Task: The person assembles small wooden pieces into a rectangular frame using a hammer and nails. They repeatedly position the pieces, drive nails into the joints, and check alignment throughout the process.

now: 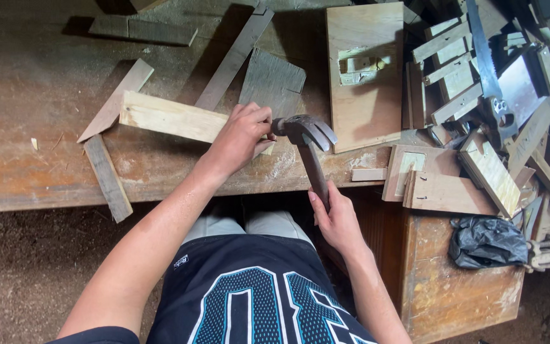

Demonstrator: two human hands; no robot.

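Nearest to you, at the bottom of the frame, your dark jersey (256, 306) with pale lettering fills the space between your forearms. Just above it, right of centre, your right hand (333, 220) is wrapped around the lower end of the hammer (310, 143) handle, fingers closed on it. The handle rises up and slightly left to the metal head, whose claws curve toward the right.

Your left hand (240, 137), at the centre of the frame, is closed over the right end of a pale wooden board (170, 118) that lies on the surface (33, 172) and slants toward the upper left. The hammer's striking face sits just beside your left fingers (whether it touches them or something pinched there, you cannot tell).

Left of the board, two thin strips (106, 178) lie at angles near the surface's front edge. Beyond your left hand rest a grey notched panel (272, 79) and a long grey slat (233, 57). Right of those lies a brown rectangular panel (364, 70) with a small cut-out. In the upper right, a handsaw (485, 64) lies over a heap of offcuts (453, 83), and a crumpled black bag (486, 242) sits lower right.
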